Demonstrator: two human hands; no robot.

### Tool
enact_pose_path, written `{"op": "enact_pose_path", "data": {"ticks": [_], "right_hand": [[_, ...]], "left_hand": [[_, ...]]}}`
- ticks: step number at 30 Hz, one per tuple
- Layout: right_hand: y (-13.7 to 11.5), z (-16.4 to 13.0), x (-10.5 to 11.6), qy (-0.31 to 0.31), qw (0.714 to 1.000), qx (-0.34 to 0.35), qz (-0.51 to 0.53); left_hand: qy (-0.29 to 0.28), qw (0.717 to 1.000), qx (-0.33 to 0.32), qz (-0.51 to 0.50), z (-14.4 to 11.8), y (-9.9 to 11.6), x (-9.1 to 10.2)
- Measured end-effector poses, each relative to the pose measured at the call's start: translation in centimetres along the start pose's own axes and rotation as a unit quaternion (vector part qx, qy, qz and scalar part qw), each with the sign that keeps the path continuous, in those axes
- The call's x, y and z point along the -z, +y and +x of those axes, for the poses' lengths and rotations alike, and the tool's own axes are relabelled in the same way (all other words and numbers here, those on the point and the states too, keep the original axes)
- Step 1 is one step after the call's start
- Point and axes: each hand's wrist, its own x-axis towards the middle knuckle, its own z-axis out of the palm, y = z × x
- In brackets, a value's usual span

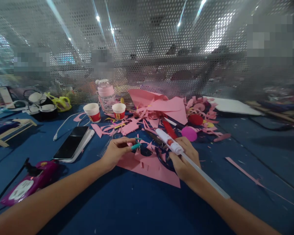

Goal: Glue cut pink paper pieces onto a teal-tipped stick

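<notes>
My left hand (118, 150) is over a cut pink paper sheet (150, 171), thumb and forefinger brought near each other in a pinch. Teal tips (136, 146) show at those fingers; whether they are nails or a small held piece I cannot tell. My right hand (186, 160) is closed around a white glue gun (170, 142), and a long translucent glue stick (203, 174) sticks out of its back over my wrist. Dark-handled scissors (159, 155) lie beside that hand, partly covered. A red object (170, 129) lies just beyond the gun.
Pink paper scraps (169, 107) are heaped at the back, with a magenta disc (189, 133) nearby. Paper cups (92, 112) and a pink-lidded bottle (106, 94) stand behind. On the left are a phone (72, 142) and a purple corded device (30, 182). A perforated metal screen (147, 49) closes the back.
</notes>
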Motion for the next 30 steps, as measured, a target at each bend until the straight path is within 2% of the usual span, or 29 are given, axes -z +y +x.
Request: {"op": "enact_pose_path", "data": {"ticks": [13,18,24,30], "right_hand": [[0.0,-0.1,0.0,0.012,1.000,-0.004,0.008],[0.0,-0.1,0.0,0.014,1.000,-0.004,0.007],[0.0,0.0,0.0,0.008,1.000,-0.009,0.013],[0.0,0.0,0.0,0.024,0.999,-0.021,0.019]], "left_hand": [[0.015,1.000,-0.013,0.004,0.2,-0.6,0.5],[0.013,1.000,0.010,0.009,0.1,0.0,0.2],[0.026,1.000,-0.009,-0.012,-0.1,0.6,0.1],[0.013,1.000,0.009,-0.019,-0.3,0.7,-0.1]]}}
